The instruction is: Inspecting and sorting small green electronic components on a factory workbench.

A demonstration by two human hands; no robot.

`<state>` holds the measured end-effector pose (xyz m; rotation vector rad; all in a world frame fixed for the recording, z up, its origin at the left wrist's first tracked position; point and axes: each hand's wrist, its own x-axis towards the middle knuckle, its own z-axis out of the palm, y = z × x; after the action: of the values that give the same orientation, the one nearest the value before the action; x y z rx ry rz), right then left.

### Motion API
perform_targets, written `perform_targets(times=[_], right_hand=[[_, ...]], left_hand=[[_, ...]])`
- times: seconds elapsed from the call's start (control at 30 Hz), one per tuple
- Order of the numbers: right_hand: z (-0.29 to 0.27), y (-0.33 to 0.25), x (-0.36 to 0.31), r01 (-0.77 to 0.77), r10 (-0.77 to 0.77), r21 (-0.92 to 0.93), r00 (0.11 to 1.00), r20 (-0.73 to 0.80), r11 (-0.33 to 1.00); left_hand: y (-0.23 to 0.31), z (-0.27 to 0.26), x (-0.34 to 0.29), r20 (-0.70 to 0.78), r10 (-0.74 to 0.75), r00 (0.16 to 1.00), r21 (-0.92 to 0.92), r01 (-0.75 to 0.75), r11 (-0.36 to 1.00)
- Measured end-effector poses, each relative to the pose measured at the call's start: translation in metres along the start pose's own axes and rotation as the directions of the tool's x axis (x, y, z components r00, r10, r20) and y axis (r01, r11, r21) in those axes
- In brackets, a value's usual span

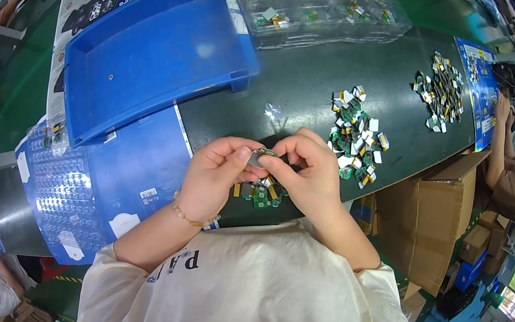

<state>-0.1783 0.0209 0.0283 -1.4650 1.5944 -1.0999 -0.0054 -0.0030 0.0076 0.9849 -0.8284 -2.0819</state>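
Observation:
Between the fingertips of both hands is a small grey-green circuit module (261, 157), partly covered by the thumbs. My left hand (222, 162) pinches its left side, and my right hand (309, 169) grips the right side with thumb and forefinger. Just below the hands, near the table's front edge, lies a small pile of green circuit boards (260, 193) with yellow and white bits. To the right of my right hand spreads a larger heap of similar boards (356, 136) with white pads.
A blue plastic tray (152, 65) stands at left on printed cardboard. Clear blister trays (321, 4) with boards are stacked at the back; another blister sheet (61, 182) lies left. A further board pile (441, 92) and a cardboard box (426, 213) are at right. Other people work nearby.

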Motion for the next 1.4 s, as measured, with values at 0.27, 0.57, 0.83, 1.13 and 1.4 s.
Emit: perform_targets(times=[0.27,0.57,0.83,1.13,1.4], right_hand=[[-0.001,-0.001,0.0,0.004,-0.004,-0.01,1.0,0.004,1.0],[-0.001,0.0,0.001,0.112,-0.114,-0.069,0.993,-0.014,0.991],[-0.005,0.002,0.001,0.011,-0.013,0.039,0.999,0.044,0.999],[-0.001,0.004,-0.007,-0.272,0.144,0.694,0.961,0.237,0.666],[-0.003,0.001,0.002,0.358,-0.374,-0.2,0.926,-0.046,0.912]], left_hand=[[0.001,0.0,0.0,0.001,-0.018,1.0,0.011,0.018,1.0],[0.0,0.002,0.0,-0.016,-0.033,0.999,0.009,0.034,0.999],[-0.001,0.007,-0.001,0.033,0.151,0.988,0.112,-0.154,0.982],[0.003,0.001,-0.004,0.097,0.102,0.99,0.137,-0.115,0.984],[0.003,-0.006,0.003,0.102,-0.078,0.992,-0.077,0.086,0.993]])
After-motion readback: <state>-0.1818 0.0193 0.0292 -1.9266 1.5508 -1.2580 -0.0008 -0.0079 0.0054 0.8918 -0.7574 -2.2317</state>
